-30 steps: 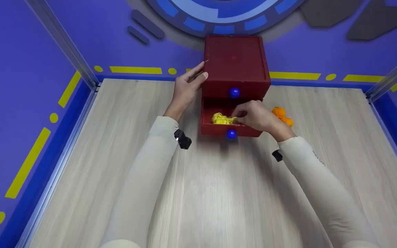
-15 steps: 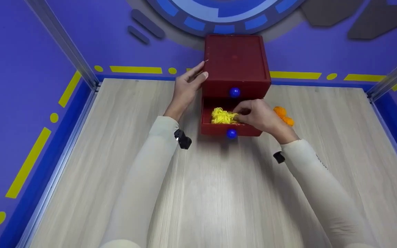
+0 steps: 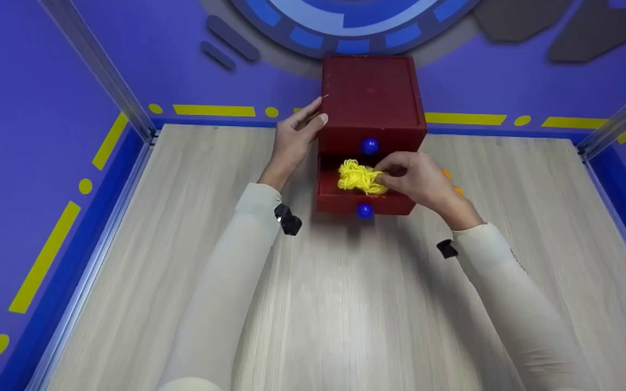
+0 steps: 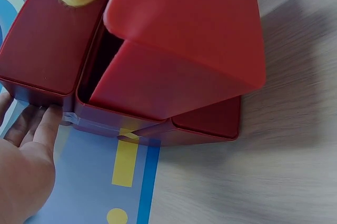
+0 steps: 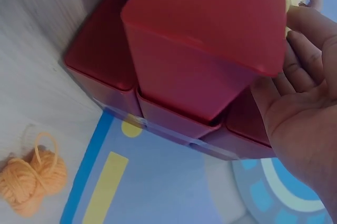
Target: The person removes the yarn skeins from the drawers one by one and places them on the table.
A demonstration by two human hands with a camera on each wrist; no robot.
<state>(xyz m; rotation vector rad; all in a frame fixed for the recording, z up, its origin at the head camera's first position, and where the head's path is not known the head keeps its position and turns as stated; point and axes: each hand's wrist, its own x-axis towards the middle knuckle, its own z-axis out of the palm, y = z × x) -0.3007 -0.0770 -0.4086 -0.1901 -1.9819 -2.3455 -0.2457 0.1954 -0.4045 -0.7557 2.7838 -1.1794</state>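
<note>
A red drawer cabinet [image 3: 370, 89] stands against the back wall, its middle drawer [image 3: 337, 204] pulled out. My right hand [image 3: 419, 176] pinches a bundle of yellow yarn [image 3: 357, 177] between thumb and fingers, over the drawer's opening. In the right wrist view, part of this yarn shows beyond the drawer's edge. My left hand [image 3: 291, 141] touches the cabinet's left side near the top, its fingers extended along the wall, as the left wrist view confirms. Blue round knobs sit on the top drawer and the middle one. The drawer's inside is partly hidden by yarn and hand.
An orange yarn bundle [image 5: 32, 179] lies on the table to the cabinet's right, mostly hidden behind my right hand in the head view. Blue panels with yellow marks [image 3: 214, 111] enclose the wooden table [image 3: 324, 304] at the back and both sides.
The yellow yarn has risen from low in the drawer and shifted slightly right with my right hand. My left hand and the cabinet have stayed put.
</note>
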